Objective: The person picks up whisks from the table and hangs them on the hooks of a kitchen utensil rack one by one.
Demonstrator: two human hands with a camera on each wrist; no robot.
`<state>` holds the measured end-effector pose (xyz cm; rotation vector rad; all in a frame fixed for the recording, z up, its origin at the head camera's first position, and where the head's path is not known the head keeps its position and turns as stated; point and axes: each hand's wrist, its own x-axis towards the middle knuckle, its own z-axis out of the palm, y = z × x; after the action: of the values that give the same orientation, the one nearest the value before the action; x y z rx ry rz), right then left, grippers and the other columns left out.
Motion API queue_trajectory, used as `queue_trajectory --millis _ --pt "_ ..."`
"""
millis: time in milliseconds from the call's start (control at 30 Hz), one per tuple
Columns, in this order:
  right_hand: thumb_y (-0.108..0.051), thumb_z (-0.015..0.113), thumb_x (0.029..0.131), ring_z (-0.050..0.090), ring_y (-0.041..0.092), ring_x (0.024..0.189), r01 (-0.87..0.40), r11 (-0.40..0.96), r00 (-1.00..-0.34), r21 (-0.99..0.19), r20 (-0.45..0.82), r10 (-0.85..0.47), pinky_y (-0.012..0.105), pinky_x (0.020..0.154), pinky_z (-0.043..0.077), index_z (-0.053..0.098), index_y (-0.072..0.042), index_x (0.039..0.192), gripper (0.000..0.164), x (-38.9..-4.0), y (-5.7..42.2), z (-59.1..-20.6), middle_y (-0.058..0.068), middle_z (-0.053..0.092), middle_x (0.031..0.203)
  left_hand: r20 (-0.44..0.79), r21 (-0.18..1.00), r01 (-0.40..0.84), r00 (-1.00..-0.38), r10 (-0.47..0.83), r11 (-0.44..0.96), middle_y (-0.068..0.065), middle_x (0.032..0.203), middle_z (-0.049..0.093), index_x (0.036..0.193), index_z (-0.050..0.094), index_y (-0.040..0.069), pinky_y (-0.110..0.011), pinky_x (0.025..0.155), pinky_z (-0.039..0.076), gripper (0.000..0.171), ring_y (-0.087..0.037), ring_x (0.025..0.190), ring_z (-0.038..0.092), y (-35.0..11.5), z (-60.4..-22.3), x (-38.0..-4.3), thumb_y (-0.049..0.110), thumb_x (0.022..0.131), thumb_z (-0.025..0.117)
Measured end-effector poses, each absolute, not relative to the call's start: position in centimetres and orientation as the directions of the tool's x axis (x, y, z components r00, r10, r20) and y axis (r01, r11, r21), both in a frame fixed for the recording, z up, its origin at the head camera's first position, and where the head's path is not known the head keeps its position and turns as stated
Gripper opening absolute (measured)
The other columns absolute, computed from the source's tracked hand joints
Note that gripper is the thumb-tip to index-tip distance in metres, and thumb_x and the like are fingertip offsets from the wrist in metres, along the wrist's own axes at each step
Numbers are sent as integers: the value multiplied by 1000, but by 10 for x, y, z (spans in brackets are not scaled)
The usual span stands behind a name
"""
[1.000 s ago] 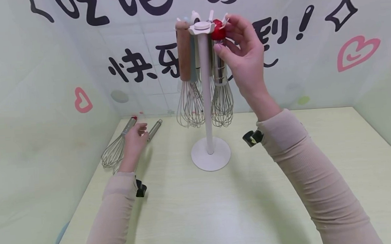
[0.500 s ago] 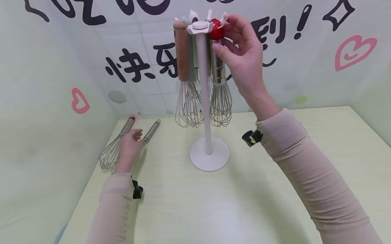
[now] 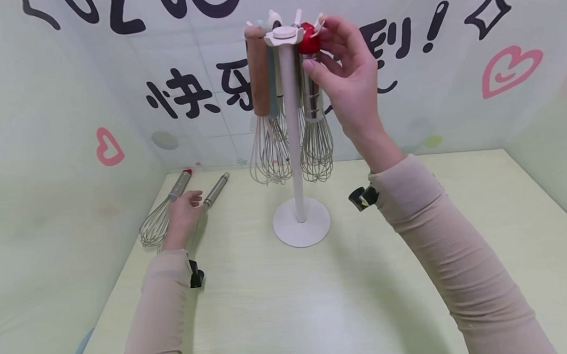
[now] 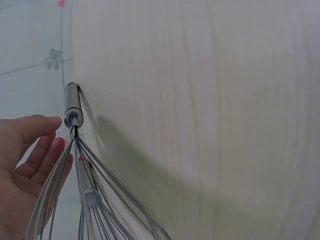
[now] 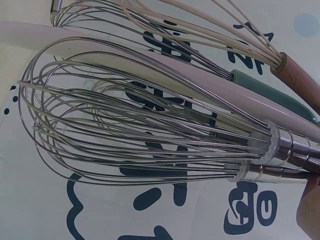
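My right hand pinches the red-capped end of a steel-handled whisk at the top of a white rack. In the right wrist view, wire loops fill the middle, and only a little of that hand shows. At the table's far left, my left hand is at a plain steel whisk. In the left wrist view, its thumb is beside the neck of this whisk, with loosely bent fingers behind the wires. A red-tipped whisk lies left of it.
Other whisks hang on the rack, among them a wooden-handled one and a blue-green-handled one. The rack's round base stands mid-table. A printed backdrop rises behind the pale tabletop.
My left hand has shifted slightly left and toward me, around the plain whisk. The right hand keeps its grip at the rack's top. The head view has turned slightly to the right.
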<state>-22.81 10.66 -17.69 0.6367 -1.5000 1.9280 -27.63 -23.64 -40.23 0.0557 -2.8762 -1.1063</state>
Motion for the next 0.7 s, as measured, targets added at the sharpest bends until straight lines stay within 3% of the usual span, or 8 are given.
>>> queue_trajectory --millis 300,333,700 --pt "13 62 82 57 20 104 -710 -190 -704 -678 691 165 29 104 48 49 7 126 47 -228 106 -177 5 59 108 -50 630 -43 -999 -14 776 -31 133 50 137 44 -4 -51 102 47 48 -45 122 50 -238 -403 -278 6 91 56" --pt "13 62 82 57 20 104 -710 -190 -704 -678 691 165 29 104 48 49 7 126 47 -228 106 -177 6 59 108 -42 621 -37 -999 -13 783 -31 131 52 135 47 -4 -49 97 51 47 -43 119 52 -239 -404 -279 6 90 57" --pt "13 62 82 57 20 104 -710 -184 -704 -679 691 167 29 104 48 49 8 127 47 -229 106 -177 6 59 109 -95 614 -54 -995 6 788 -32 133 50 135 44 -8 -50 100 50 48 -44 121 52 -236 -403 -279 1 90 55"
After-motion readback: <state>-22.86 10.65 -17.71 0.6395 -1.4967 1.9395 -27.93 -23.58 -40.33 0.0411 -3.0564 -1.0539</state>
